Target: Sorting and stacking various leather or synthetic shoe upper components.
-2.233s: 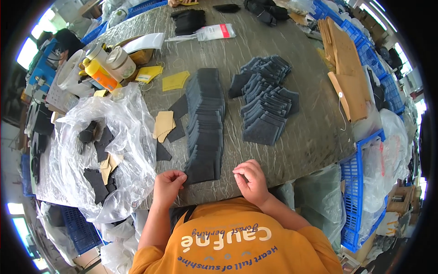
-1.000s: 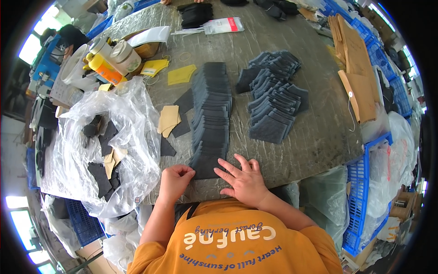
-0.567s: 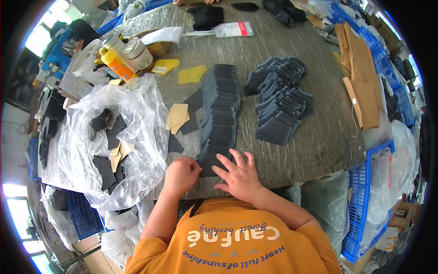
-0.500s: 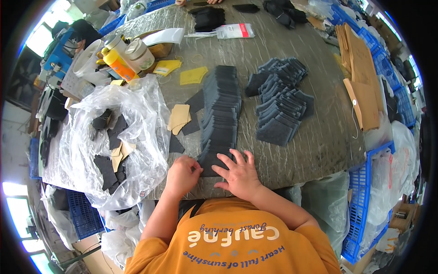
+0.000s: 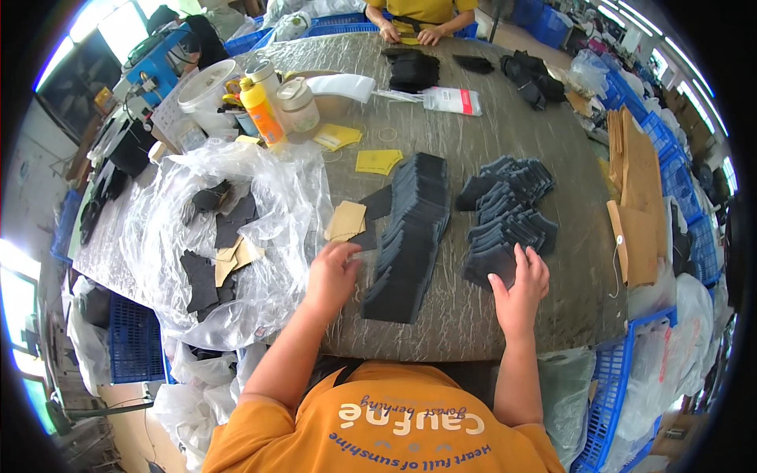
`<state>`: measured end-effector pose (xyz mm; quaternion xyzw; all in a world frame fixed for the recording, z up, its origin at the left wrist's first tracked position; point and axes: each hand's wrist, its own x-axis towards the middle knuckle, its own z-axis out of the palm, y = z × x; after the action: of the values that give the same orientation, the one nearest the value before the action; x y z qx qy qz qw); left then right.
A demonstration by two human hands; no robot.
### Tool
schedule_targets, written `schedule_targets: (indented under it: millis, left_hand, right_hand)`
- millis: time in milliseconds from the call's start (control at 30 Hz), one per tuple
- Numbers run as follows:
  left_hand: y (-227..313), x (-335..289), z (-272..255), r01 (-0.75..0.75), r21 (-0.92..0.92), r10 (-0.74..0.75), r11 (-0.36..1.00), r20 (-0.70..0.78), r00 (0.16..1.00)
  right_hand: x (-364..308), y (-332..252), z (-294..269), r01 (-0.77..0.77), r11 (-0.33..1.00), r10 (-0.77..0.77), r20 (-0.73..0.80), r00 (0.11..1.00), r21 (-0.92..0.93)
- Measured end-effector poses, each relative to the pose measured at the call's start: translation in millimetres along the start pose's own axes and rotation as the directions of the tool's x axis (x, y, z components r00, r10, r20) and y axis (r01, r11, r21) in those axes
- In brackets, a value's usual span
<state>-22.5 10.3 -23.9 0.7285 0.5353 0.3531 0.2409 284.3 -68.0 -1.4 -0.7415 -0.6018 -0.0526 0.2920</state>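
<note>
A long row of overlapping dark grey fabric pieces (image 5: 406, 260) runs down the middle of the table. To its left, my left hand (image 5: 331, 280) has bent fingers with the thumb apart, beside a small stack of tan pieces (image 5: 345, 221) and a loose dark piece (image 5: 378, 202). I see nothing held in it. My right hand (image 5: 522, 288) is spread at the near end of a second, fanned pile of dark pieces (image 5: 509, 213). Its thumb and fingers are apart over the nearest piece; whether they press on it I cannot tell.
Clear plastic sheeting (image 5: 292, 205) with dark and tan scraps lies at the left. Behind it stand an orange-yellow bottle (image 5: 262, 114), a jar (image 5: 297, 106) and a white bucket (image 5: 209, 98). Folded brown cardboard (image 5: 637, 197) lines the right edge. Across the table, another person's hands (image 5: 430, 35) work.
Both hands have left the near end of the middle row. The left moved away to the left, the right over to the fanned pile. The view has tilted up, showing more of the other person.
</note>
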Motion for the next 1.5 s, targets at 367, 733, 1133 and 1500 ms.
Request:
schedule_targets:
  millis: [367, 733, 1133, 1500]
  left_hand:
    - [-62, 58, -1, 0.271, 0.312, -0.221, 0.91, -0.186, 0.957]
    - [29, 27, 5, -0.45, -0.263, 0.516, 0.853, 0.301, 0.802]
    - [-32, 137, 32, 0.188, 0.509, -0.342, 0.84, 0.229, 0.911]
    - [29, 40, 16, 0.579, -0.602, -0.286, 0.55, 0.516, 0.808]
  right_hand:
    - [-33, -35, 22, 0.21, 0.933, -0.266, 0.17, 0.949, 0.291]
    - [6, -85, 52, 0.38, 0.736, -0.461, 0.004, 0.887, 0.56]
    - [-20, -47, 50, -0.606, -0.065, 0.206, 0.605, 0.769, 0.793]
    - [-15, -83, 75, -0.599, -0.176, 0.161, 0.623, 0.765, 0.781]
